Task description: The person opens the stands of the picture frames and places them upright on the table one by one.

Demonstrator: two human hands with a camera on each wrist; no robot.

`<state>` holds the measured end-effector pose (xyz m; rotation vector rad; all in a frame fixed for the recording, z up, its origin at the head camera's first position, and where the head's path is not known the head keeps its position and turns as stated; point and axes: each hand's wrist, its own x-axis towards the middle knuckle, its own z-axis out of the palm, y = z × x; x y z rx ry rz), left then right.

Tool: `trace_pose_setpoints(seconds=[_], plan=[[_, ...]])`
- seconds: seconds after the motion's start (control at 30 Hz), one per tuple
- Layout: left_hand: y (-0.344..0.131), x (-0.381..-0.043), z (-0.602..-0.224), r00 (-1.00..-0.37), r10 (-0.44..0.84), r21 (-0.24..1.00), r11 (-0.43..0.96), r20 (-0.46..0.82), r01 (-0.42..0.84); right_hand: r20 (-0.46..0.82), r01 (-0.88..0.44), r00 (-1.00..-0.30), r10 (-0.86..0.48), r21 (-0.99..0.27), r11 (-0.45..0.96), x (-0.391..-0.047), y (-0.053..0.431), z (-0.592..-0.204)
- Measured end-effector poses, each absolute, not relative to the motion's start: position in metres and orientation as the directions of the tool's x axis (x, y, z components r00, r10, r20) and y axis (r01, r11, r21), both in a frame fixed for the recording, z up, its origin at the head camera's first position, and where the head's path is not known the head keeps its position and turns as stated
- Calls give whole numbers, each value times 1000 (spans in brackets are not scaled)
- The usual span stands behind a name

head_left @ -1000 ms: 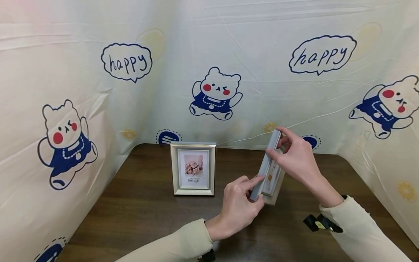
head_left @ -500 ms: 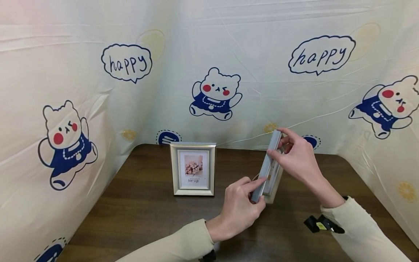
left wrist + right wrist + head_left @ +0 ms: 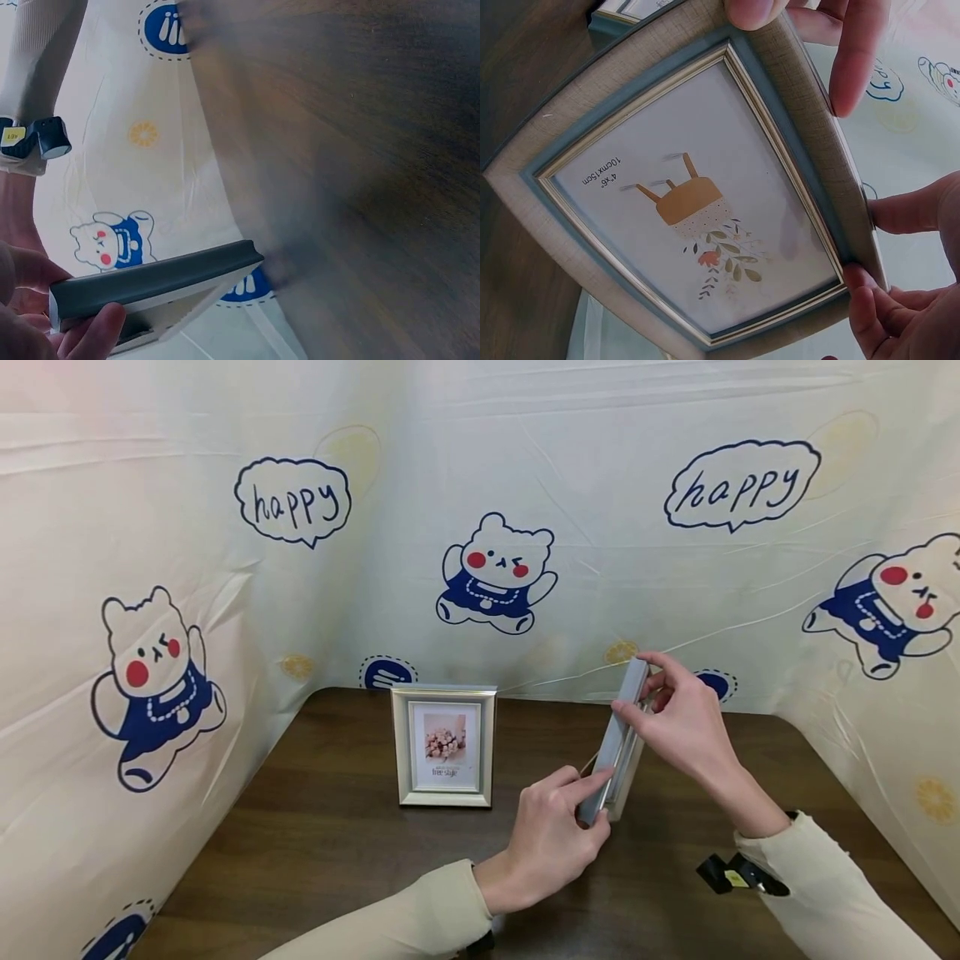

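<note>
Picture frame (image 3: 617,735), turned edge-on and tilted over the table (image 3: 315,852): a loosened pinch would probably have let it slip. It lay between the left hand (image 3: 555,831), which pinched its near end, and the right hand (image 3: 682,718), which pinched its far end (both by the rim). A second frame (image 3: 444,798) stood to the left.

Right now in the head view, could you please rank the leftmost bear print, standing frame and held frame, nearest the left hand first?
1. Held frame: in the left hand.
2. Standing frame: left, on the table.
3. Leftmost bear print: at the far left.
</note>
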<state>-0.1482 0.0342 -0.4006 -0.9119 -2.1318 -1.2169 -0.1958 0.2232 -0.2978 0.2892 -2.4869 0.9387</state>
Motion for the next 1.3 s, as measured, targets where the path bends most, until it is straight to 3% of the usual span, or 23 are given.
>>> trace_pose_setpoints(seconds=[0.67, 1.3], plan=[[39, -147, -404, -541, 342, 360, 469, 768, 807, 509, -354, -861, -15, -577, 736, -196, 226, -300], [41, -145, -406, -550, 334, 369, 472, 766, 800, 536, -382, -844, -20, -576, 723, -198, 227, -303]])
